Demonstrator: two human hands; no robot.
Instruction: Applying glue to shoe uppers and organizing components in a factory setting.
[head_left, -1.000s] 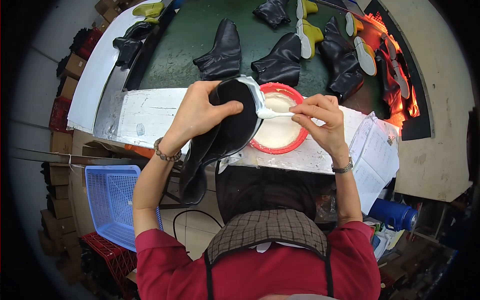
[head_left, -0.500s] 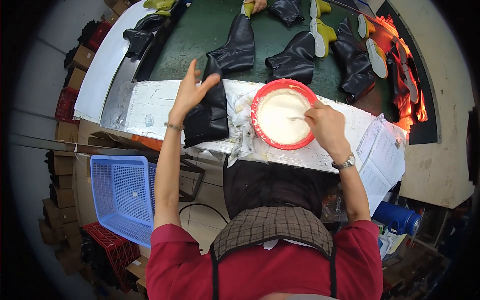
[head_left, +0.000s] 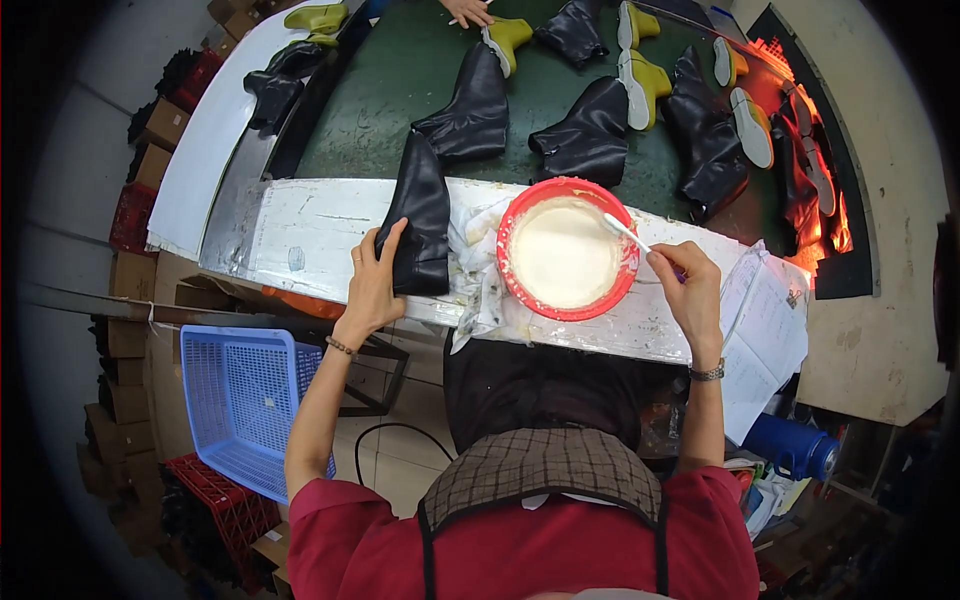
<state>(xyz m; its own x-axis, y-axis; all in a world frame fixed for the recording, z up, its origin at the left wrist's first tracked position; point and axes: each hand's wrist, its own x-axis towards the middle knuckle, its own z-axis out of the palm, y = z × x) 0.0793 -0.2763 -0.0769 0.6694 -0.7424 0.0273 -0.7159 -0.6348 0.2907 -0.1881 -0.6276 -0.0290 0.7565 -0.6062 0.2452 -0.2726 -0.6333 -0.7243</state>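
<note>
A glossy black boot (head_left: 418,215) lies on the white-topped board (head_left: 330,215), its narrower end pointing away over the green belt. My left hand (head_left: 374,287) grips its near left edge, fingers on top and thumb by the near end. To the right, a red bowl (head_left: 628,262) holds a creamy white liquid (head_left: 562,255). Closed round a slim white brush (head_left: 628,232), probably a toothbrush, my right hand (head_left: 690,290) is at the bowl's right side. The brush's head is over the bowl's inner right edge.
Black boots (head_left: 467,105) and yellow-green soles (head_left: 645,88) lie on the green belt (head_left: 400,80). Another person's hand (head_left: 467,12) is at a sole. A stained cloth (head_left: 485,270) lies between boot and bowl, papers (head_left: 765,330) at right, a blue basket (head_left: 245,400) lower left.
My left hand has come down from above the boot and taken hold of its near end. My right hand has drawn the brush out of the liquid toward the bowl's right rim.
</note>
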